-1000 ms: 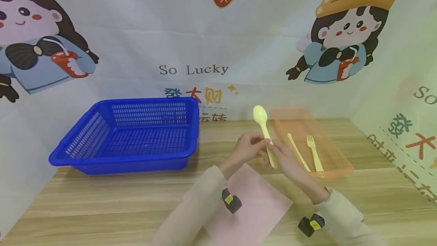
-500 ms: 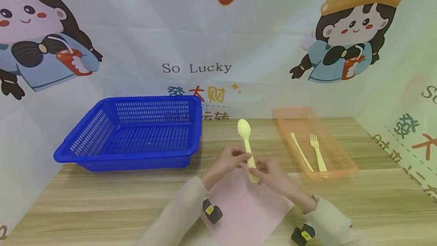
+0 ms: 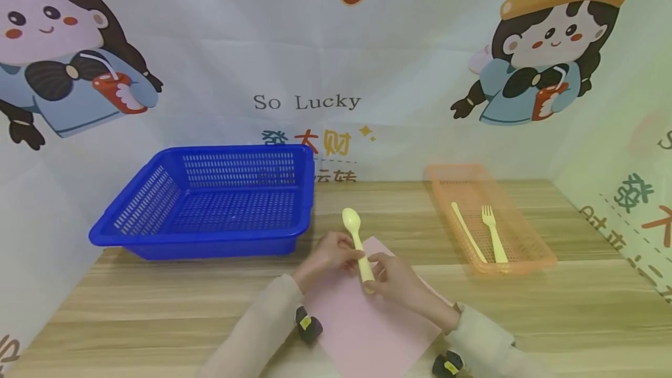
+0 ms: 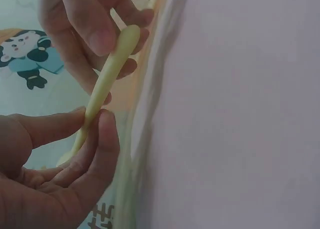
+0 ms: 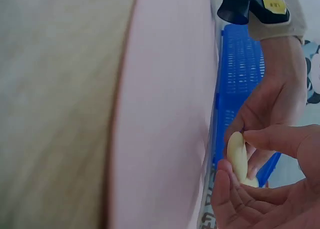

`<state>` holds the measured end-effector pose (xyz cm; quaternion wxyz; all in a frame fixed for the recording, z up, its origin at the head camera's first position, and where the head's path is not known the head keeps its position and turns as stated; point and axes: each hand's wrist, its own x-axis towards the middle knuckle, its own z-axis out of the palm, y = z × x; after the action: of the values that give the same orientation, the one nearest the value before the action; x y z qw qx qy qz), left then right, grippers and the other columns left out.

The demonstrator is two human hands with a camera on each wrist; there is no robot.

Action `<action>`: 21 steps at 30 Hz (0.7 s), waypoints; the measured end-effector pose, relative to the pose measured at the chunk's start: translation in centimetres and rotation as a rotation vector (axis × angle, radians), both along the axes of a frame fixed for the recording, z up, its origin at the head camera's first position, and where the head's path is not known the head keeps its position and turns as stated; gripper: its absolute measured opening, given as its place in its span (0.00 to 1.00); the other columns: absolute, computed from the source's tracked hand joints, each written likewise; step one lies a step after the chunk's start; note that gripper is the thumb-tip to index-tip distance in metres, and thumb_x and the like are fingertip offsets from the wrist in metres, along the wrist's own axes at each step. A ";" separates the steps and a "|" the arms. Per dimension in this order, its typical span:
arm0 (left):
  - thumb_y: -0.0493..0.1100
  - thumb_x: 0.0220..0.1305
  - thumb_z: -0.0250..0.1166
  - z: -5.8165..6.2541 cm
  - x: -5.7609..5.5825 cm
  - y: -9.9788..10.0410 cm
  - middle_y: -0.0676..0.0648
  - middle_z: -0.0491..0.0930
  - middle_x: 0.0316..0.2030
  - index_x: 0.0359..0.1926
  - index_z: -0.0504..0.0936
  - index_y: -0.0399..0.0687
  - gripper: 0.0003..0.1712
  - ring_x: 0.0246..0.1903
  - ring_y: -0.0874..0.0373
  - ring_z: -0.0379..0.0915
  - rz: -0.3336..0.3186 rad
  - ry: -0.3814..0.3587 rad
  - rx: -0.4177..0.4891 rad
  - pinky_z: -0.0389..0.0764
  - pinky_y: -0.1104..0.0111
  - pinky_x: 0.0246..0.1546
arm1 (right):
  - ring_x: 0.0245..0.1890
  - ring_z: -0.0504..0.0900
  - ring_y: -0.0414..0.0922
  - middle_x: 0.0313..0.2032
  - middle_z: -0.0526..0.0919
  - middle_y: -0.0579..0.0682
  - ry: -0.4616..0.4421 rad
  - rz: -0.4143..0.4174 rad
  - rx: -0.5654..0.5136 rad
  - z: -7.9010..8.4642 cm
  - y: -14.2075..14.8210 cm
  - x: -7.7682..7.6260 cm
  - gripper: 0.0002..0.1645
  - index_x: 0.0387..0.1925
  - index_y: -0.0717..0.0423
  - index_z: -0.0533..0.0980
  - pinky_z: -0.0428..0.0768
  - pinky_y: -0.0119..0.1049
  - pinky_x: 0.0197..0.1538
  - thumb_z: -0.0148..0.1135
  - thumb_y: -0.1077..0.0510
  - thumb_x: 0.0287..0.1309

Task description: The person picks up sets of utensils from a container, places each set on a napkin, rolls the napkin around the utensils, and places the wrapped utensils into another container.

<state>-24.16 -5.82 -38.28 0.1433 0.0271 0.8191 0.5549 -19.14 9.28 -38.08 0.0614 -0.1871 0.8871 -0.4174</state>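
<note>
A pale yellow spoon [image 3: 352, 221] is held tilted above the pink sheet [image 3: 370, 334] in the head view, bowl end up and away from me. My left hand [image 3: 325, 258] pinches its handle at the middle between thumb and fingers. Lower down, my right hand [image 3: 403, 286] grips the handle's end, thumb on one side and curled fingers on the other. The left wrist view shows both hands on the spoon handle [image 4: 106, 84]. In the right wrist view the rounded handle end [image 5: 237, 151] points to the camera, and the bowl is mostly hidden.
To the right lies an orange basket [image 3: 543, 262] with a yellow fork [image 3: 494, 235] and a slim yellow utensil [image 3: 468, 232] of unclear kind. A large blue basket [image 3: 210, 241] stands at the left. Behind the wooden table [image 3: 157, 314] hangs a printed cloth [image 3: 388, 63].
Both hands have carried the spoon left and down from beside the orange basket to over the pink sheet. The right hand has shifted lower, to the handle's end.
</note>
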 end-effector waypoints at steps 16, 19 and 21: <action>0.30 0.49 0.64 -1.0 -1.0 0.2 0.36 0.79 0.19 0.28 0.78 0.27 0.06 0.12 0.59 0.75 -0.059 -0.081 -0.070 0.79 0.70 0.19 | 0.19 0.65 0.42 0.17 0.65 0.48 0.024 0.068 0.329 0.4 -1.3 0.1 0.08 0.20 0.61 0.65 0.64 0.28 0.21 0.55 0.71 0.44; 0.31 0.48 0.65 -1.0 -0.9 0.3 0.37 0.79 0.17 0.25 0.78 0.28 0.06 0.12 0.59 0.75 -0.074 -0.061 -0.105 0.79 0.71 0.19 | 0.18 0.65 0.42 0.16 0.65 0.48 -0.006 0.062 0.349 0.5 -1.3 0.2 0.09 0.19 0.60 0.65 0.64 0.28 0.20 0.57 0.70 0.43; 0.31 0.46 0.66 -0.9 -1.0 0.4 0.38 0.79 0.16 0.22 0.79 0.29 0.06 0.12 0.59 0.76 -0.078 -0.029 -0.147 0.78 0.72 0.18 | 0.18 0.65 0.41 0.15 0.65 0.48 -0.014 0.063 0.350 0.5 -1.3 0.3 0.10 0.19 0.59 0.65 0.64 0.27 0.19 0.57 0.70 0.43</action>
<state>-25.11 -5.47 -39.22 0.1783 0.0401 0.8537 0.4877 -18.85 7.95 -37.56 0.1123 -0.1984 0.9395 -0.2558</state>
